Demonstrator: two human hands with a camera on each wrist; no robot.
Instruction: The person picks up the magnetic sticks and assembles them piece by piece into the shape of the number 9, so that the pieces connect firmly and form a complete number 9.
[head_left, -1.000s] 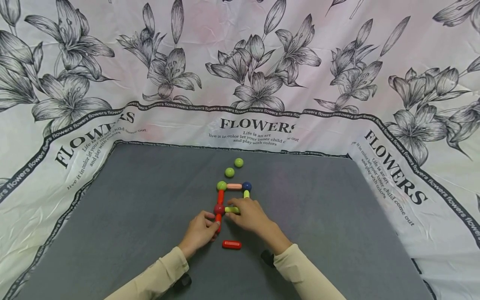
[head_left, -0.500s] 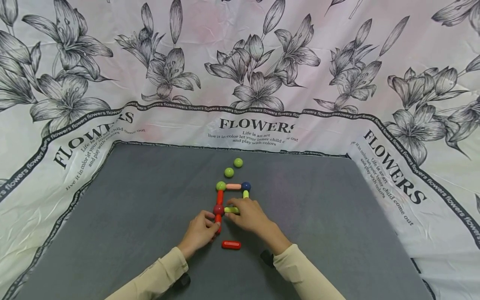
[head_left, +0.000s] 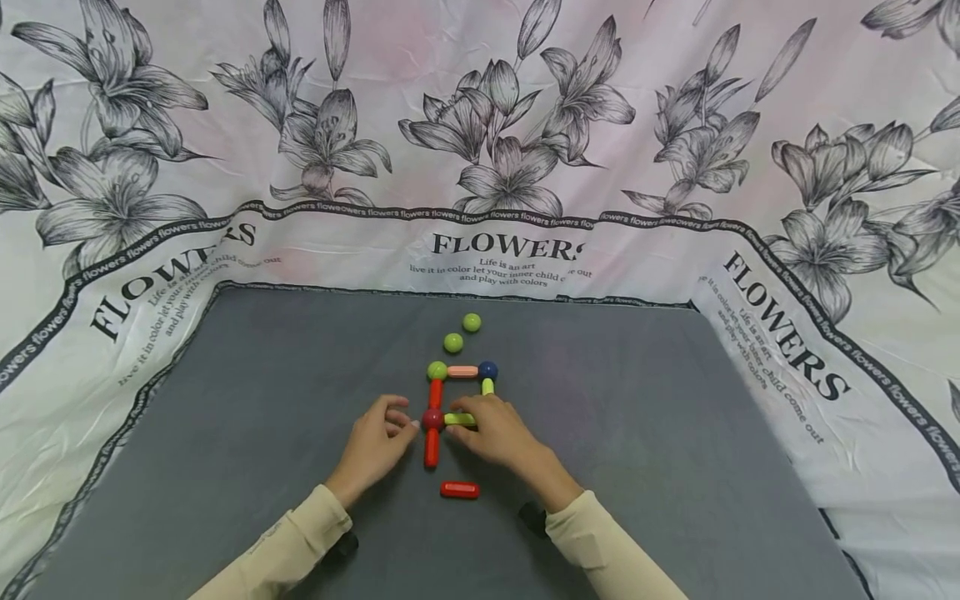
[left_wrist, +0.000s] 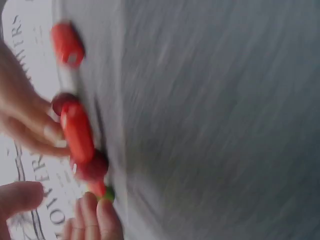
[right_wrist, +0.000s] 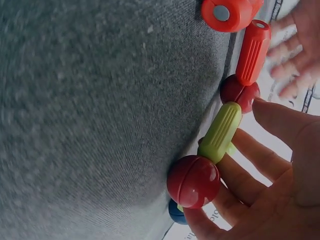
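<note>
Magnetic rods and balls form a joined frame in the head view: a green ball (head_left: 437, 370), a pink rod (head_left: 462, 372), a blue ball (head_left: 487, 370), a dark red ball (head_left: 432, 419) and red rods. My right hand (head_left: 495, 429) holds the yellow-green rod (right_wrist: 220, 131), thumb by the dark red ball and fingers behind the rod. Another dark red ball (right_wrist: 193, 181) at the rod's other end rests against those fingers. My left hand (head_left: 375, 446) is just left of the frame, apart from the lower red rod (head_left: 431, 448), fingers relaxed and holding nothing.
A loose red rod (head_left: 460, 490) lies in front of the frame on the grey table (head_left: 637, 467). Two loose green balls (head_left: 453, 342) sit behind it. A flower-printed cloth (head_left: 495, 258) borders the table at the back and sides.
My left hand has let go of the lower red rod and moved left, away from it. That rod stays joined to the dark red ball. My right hand keeps its place.
</note>
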